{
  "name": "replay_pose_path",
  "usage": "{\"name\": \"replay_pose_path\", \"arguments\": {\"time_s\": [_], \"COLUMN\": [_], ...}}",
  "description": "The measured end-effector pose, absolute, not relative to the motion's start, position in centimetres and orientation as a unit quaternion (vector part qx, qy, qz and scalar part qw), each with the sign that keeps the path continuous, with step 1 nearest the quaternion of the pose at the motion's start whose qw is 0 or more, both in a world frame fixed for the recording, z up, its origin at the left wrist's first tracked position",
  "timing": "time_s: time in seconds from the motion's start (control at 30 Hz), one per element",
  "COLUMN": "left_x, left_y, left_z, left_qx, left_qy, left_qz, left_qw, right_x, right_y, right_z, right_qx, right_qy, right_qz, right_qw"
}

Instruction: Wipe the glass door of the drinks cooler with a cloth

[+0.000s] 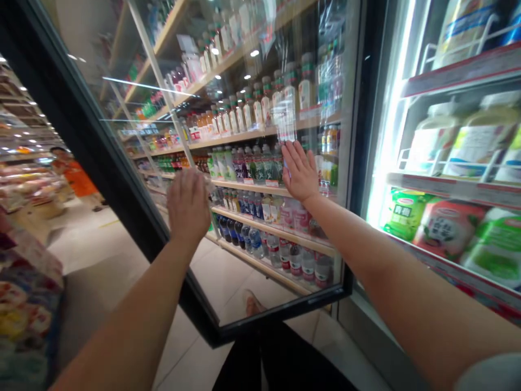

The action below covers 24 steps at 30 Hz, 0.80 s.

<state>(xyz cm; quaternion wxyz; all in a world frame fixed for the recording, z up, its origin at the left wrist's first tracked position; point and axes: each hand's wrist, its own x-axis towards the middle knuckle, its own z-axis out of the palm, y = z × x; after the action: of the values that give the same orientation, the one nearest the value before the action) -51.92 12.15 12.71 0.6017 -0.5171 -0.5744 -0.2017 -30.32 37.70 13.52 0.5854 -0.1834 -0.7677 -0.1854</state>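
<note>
It's a shop, much like a supermarket: through the glass door [285, 313] I see shelves [252, 186] crowded with bottles [260, 108], a bright fridge [443, 186] with labelled ledges holds drinks and pouches [448, 225], and packed displays [28, 187] line the aisle.

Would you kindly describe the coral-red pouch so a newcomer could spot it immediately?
Right of the black-framed glass door stands a brightly lit cooler. Beneath its row of white-capped bottles, look for the coral-red pouch: its colour sets it apart from the green pouches on either side.
</note>
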Motion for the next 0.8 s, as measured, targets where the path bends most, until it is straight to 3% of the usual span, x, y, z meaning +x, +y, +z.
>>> {"name": "replay_pose_path", "arguments": {"time_s": [0.17,0.3,0.4,0.53,0.63,0.8], "left_x": [-52.2,-52.6,-51.9,-51.2,-51.9,-53.2], "left_y": [11.8,11.3,12.1,13.1,12.7,11.8], "left_z": [9.7,14.1,14.2,10.2,10.5,14.6], "left_qx": [-0.645,-0.547,-0.494,-0.61,-0.671,-0.546], "left_qy": [-0.536,-0.593,-0.604,-0.536,-0.504,-0.571], "left_qz": [-0.087,-0.194,-0.253,-0.126,-0.06,-0.206], "left_qw": [0.537,0.558,0.572,0.569,0.54,0.577], "right_x": [-30.3,-30.4,-30.4,-30.4,-30.4,-30.6], "right_y": [37.6,37.7,37.7,37.6,37.5,37.5], "right_z": [13.5,13.4,13.4,13.5,13.5,13.5], "right_qx": [-0.182,-0.177,-0.175,-0.18,-0.185,-0.185], "right_qy": [-0.771,-0.765,-0.765,-0.761,-0.76,-0.759], "right_qz": [-0.176,-0.182,-0.183,-0.195,-0.197,-0.198], "right_qw": [0.584,0.592,0.592,0.592,0.591,0.592]}}
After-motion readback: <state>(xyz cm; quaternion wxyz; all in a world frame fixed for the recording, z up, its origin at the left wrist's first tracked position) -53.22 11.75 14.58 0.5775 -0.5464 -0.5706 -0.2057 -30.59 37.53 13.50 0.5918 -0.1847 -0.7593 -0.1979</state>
